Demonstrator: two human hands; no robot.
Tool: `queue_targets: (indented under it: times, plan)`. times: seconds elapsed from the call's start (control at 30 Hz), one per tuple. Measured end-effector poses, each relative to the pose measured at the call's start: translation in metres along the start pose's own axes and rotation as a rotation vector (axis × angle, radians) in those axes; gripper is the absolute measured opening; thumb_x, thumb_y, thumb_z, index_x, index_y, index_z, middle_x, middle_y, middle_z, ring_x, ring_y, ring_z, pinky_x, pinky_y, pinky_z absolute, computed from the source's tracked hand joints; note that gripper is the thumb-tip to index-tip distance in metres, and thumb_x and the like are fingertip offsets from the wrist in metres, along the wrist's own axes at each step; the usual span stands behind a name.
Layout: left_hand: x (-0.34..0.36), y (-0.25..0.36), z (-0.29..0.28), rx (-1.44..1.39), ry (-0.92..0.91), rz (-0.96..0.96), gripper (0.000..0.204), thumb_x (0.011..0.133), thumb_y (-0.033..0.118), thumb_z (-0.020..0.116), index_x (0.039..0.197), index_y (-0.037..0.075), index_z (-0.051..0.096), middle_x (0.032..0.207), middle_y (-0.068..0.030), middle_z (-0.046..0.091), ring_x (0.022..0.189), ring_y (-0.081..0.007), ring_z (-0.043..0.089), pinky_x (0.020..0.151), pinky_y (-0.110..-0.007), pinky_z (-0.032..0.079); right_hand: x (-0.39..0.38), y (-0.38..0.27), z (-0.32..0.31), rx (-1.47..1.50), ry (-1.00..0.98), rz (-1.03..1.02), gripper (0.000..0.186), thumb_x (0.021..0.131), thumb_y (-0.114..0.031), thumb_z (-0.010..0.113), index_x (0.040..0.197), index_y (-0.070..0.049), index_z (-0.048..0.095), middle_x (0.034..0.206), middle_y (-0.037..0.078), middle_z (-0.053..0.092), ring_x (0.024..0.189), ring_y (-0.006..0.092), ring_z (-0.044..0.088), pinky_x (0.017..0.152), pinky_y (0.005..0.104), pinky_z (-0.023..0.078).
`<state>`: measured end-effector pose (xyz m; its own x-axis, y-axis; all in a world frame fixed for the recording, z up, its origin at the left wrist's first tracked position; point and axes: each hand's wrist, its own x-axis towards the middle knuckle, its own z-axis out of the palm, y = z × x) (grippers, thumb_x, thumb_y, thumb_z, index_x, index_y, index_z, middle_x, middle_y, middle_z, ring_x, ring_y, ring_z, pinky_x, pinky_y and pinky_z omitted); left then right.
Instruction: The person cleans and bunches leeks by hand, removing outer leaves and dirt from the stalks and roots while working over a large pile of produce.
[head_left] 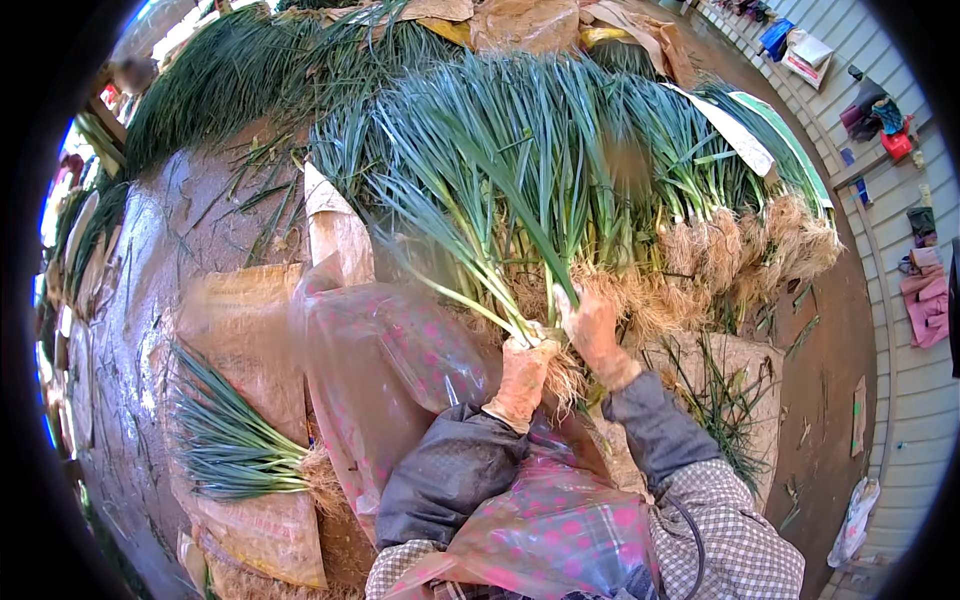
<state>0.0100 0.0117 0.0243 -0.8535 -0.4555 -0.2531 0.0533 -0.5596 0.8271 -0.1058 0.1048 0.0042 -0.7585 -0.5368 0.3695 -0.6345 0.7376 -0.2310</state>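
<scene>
Scallions [481,268] are filling our closed left hand [522,380]; at its two o'clock, our right hand [597,335] is pinching one leaf [547,246], ideally while we are steadying the stems [511,315].

The leaves [500,130] are deep blue-green; the stalks [502,300] pale from light green to white; the roots [715,250] are straw-tan; the plastic apron [560,510] is see-through with magenta-pink spots; the sleeve covers [440,470] are plain dark grey; the shirt sleeves [725,530] show a small brownish-grey and white check; the sacks [255,400] are tan; the hanging cloth [928,300] is dusty pink; the wall [920,400] is pale grey.
</scene>
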Motion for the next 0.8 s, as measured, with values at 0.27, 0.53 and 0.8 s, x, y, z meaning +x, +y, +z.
queue_targets:
  times: [0.27, 0.53, 0.8]
  plan:
    - [-0.006, 0.009, 0.001, 0.075, 0.082, -0.012, 0.011, 0.078, 0.001, 0.066, 0.079, 0.005, 0.055, 0.074, 0.0045, 0.051, 0.066, -0.0074, 0.047, 0.059, -0.025, 0.04, -0.067, -0.039, -0.111, 1.24, 0.041, 1.14, 0.032, 0.095, -0.022, 0.056, 0.068, -0.006, 0.059, 0.058, 0.0, 0.055, 0.042, 0.0058, 0.04, 0.039, 0.021, 0.033]
    - [0.009, -0.02, -0.018, 0.195, 0.011, 0.146, 0.009, 0.08, 0.002, 0.064, 0.077, 0.007, 0.057, 0.072, -0.0019, 0.052, 0.065, -0.0145, 0.049, 0.059, -0.026, 0.039, -0.079, 0.034, -0.135, 1.407, 0.629, 1.104, 0.036, 0.092, -0.038, 0.058, 0.086, -0.003, 0.056, 0.075, 0.002, 0.058, 0.048, 0.0082, 0.049, 0.045, 0.0219, 0.046]
    - [0.0, 0.003, 0.003, -0.082, 0.013, -0.08, 0.006, 0.083, 0.004, 0.063, 0.081, 0.003, 0.057, 0.077, 0.0015, 0.052, 0.07, -0.0105, 0.048, 0.065, -0.027, 0.04, -0.247, 0.174, -0.151, -0.303, -0.813, 1.129, 0.062, 0.089, -0.058, 0.052, 0.104, 0.0, 0.067, 0.09, 0.018, 0.067, 0.093, 0.0278, 0.063, 0.089, 0.0376, 0.046]
